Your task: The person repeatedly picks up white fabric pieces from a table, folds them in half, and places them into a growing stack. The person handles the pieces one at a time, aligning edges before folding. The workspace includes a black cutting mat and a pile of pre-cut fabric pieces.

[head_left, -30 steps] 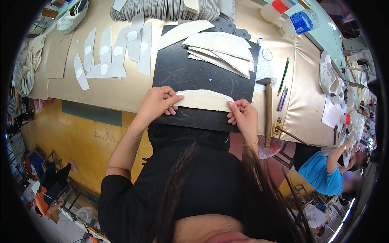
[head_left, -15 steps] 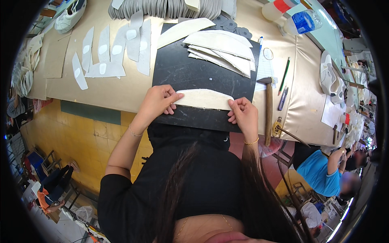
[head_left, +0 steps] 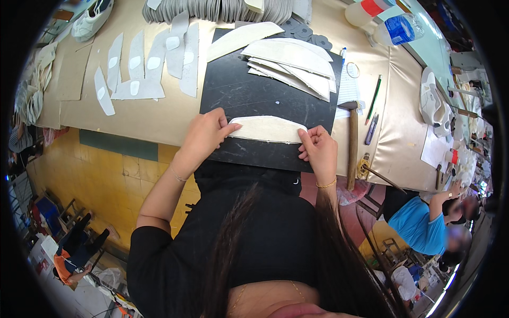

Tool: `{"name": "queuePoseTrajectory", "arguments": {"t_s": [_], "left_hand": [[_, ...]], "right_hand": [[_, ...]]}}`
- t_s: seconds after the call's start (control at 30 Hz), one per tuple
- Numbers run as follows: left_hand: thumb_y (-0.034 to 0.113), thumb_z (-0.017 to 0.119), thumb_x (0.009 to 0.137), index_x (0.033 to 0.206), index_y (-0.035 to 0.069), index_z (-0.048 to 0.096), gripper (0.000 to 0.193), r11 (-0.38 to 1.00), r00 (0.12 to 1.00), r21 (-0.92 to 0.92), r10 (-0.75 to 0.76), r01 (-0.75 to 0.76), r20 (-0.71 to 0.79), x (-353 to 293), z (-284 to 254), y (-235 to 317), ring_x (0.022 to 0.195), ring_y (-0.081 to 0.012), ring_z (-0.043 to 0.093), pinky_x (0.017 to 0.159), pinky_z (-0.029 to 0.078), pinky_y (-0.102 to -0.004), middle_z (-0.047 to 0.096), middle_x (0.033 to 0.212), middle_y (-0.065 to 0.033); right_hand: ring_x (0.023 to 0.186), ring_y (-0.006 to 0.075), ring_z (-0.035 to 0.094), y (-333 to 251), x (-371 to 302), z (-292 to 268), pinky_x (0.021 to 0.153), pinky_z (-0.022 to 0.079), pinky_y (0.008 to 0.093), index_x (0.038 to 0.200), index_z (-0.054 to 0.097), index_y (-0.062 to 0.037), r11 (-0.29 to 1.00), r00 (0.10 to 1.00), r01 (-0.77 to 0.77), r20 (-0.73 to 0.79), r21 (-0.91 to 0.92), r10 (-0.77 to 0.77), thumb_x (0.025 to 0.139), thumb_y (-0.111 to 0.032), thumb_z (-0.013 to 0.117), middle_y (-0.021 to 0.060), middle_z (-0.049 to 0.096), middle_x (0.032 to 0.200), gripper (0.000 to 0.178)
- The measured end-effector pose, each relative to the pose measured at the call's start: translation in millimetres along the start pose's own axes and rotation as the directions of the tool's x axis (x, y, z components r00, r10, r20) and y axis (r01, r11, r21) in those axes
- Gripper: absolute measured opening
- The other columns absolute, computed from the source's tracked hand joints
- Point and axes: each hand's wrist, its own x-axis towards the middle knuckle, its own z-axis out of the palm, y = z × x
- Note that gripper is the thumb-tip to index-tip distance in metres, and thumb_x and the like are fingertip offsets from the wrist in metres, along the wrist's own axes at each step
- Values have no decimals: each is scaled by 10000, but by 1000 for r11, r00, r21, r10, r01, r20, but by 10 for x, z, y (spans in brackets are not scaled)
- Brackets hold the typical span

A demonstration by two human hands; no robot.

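Left hand and right hand pinch a flat, curved, cream piece near the front edge of the flat black board, bare room behind. A red-banded plastic bottle holds pale stuff.

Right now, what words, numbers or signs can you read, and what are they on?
None can be read.
Blue label on the clear bottle: print too small.
Red label on the other bottle: nothing readable.
White sheet beside the black board: marks too small.
Cream piece in both hands: no writing seen.
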Motion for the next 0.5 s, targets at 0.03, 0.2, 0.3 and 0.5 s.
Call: {"name": "queuePoseTrajectory", "arguments": {"t_s": [0.03,0.2,0.3,0.5], "left_hand": [[294,767,842,738,7,585,356,997,999,71,40,-38,-32,9,-13,-83,464,-142,559,452,426,-285,588,562,-88],[317,797,802,698,15,574,390,963,985,244,140,-113,-98,-5,-62,-250,444,-126,516,435,391,-284,554,544,-67],[328,782,806,688,17,576,392,984,999,175,23,-15,-43,9,-62,-191,476,-188,546,479,419,-323,566,551,-84],[291,703,861,709,34,614,312,979,991,187,97,-79,-91,57,-8,-278,500,-269,596,534,455,-379,592,544,-113]], "right_hand": [[457,139,590,-16,-4,3,439,455,266,897,609,2,999,1000,-4,-3,-39,4,910,-232,697,58,610,573,250],[925,283,616,-209,-78,0,809,460,427,1156,562,-51,726,907,210,-147,-655,-395,843,-223,724,113,643,993,392],[1285,326,440,-318,-73,236,1050,326,497,1326,514,-69,581,715,641,115,-503,-690,833,-259,707,118,502,1368,563],[1455,284,255,-256,-61,1131,1185,173,496,1469,400,-99,384,519,834,328,-397,-789,889,-478,588,87,332,1558,718]]}}
